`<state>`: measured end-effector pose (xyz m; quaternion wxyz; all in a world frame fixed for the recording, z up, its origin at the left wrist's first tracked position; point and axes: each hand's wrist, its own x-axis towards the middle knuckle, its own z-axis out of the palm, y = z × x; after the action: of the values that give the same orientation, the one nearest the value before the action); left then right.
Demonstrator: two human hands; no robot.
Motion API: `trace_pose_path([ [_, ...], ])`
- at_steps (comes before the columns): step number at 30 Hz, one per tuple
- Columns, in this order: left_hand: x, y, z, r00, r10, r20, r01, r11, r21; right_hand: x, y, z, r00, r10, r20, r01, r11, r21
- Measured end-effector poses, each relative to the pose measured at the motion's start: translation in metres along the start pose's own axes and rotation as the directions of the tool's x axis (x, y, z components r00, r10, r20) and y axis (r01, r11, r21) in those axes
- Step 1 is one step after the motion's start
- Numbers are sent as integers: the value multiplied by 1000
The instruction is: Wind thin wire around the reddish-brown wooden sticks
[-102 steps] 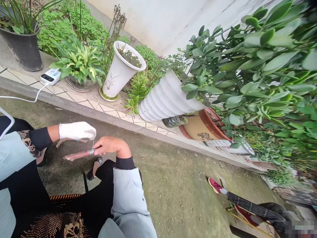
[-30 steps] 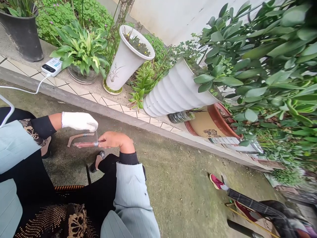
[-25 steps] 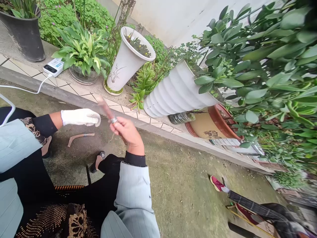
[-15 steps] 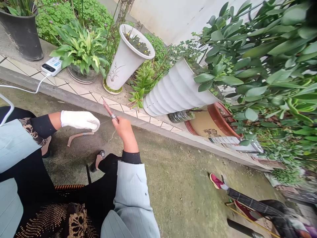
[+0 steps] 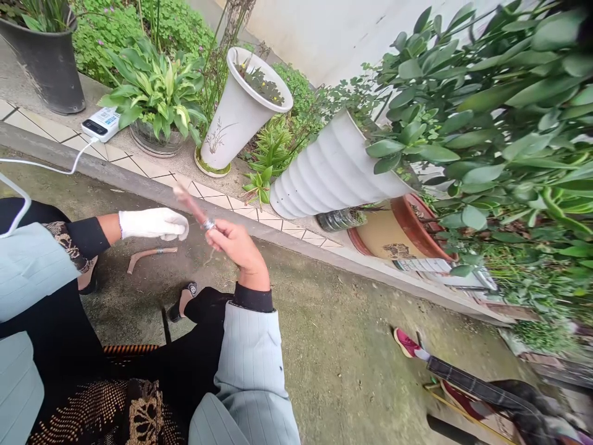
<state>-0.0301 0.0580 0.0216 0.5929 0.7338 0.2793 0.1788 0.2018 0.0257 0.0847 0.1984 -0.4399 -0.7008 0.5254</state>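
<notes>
While my bare right hand [image 5: 238,244] pinches the short reddish-brown stick [image 5: 193,207] between thumb and fingers, its free end points up and away from me, out over the ground near the tiled ledge [image 5: 215,196]. That grip is narrow and closed, right beside the silvery binding [image 5: 208,224]. My gloved left hand [image 5: 155,224] is near the stick's free end, apart from it, fingers curled in; I cannot tell whether a thread is caught in them.

I judge the stick light and stiff, dry enough not to slip, though the far end is too blurred to read. The bare wood just below the binding looks the best place to hold it, since pressing on the coils could shift them. A bent stick [image 5: 151,252], also banded, lies on the ground below my glove; its straight part should suit a pinch.

Along the ledge, the black pot [image 5: 50,68] holds long narrow leaves, and the clear bowl [image 5: 157,147] a broad-leaved plant. The flared white pot [image 5: 229,117] has a low plant with tiny yellow flowers and sits on a mossy saucer [image 5: 213,170]. Greenery crowds the mouth of the ribbed white pot [image 5: 331,170]; what fills the tan pot [image 5: 386,235] is mostly hidden.
</notes>
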Motion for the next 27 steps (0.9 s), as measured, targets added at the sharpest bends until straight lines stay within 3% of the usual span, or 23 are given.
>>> trace_pose_path([
  [2, 1, -2, 11, 994, -35, 100, 37, 999, -18, 3, 4, -3, 975, 22, -222, -41, 996, -83],
  [4, 2, 1, 19, 977, -38, 208, 29, 999, 43, 8, 9, -1, 933, 62, -355, -157, 957, -245],
  [8, 1, 15, 19, 955, 19, 295, -94, 966, 242, 18, 15, 8, 887, 221, -406, -435, 696, -571],
  [10, -1, 19, 12, 966, 39, 255, -120, 942, 312, 20, 16, 13, 897, 319, -307, -441, 576, -688],
  [12, -2, 20, 3, 980, 42, 197, -111, 928, 355, 19, 16, 16, 900, 425, -91, -338, 551, -763],
  [14, -4, 19, -4, 984, 54, 167, -110, 931, 347, 16, 13, 17, 850, 488, 199, -201, 649, -733],
  [16, -5, 17, -10, 988, 52, 145, -93, 951, 294, 11, 7, 16, 794, 408, 451, -95, 816, -571],
  [17, -5, 16, -11, 992, 37, 119, -66, 965, 253, 8, 3, 15, 795, 320, 515, -62, 888, -456],
  [18, -5, 15, -12, 996, 15, 89, -33, 978, 208, 6, -1, 13, 824, 223, 521, -38, 939, -342],
  [20, -3, 12, -11, 999, -25, 42, 20, 992, 128, 0, -7, 8, 934, 53, 352, 9, 985, -171],
  [22, -1, 9, -6, 999, -37, 7, 36, 996, 86, -3, -9, 4, 998, -33, 62, 39, 995, -89],
  [24, 0, 6, 3, 999, -43, 21, 40, 995, 95, -3, -6, 0, 985, -65, -160, 59, 997, -46],
  [27, 0, 8, 15, 985, -50, 164, 22, 986, 165, 2, 2, 0, 943, -42, -331, 22, 998, -62],
])
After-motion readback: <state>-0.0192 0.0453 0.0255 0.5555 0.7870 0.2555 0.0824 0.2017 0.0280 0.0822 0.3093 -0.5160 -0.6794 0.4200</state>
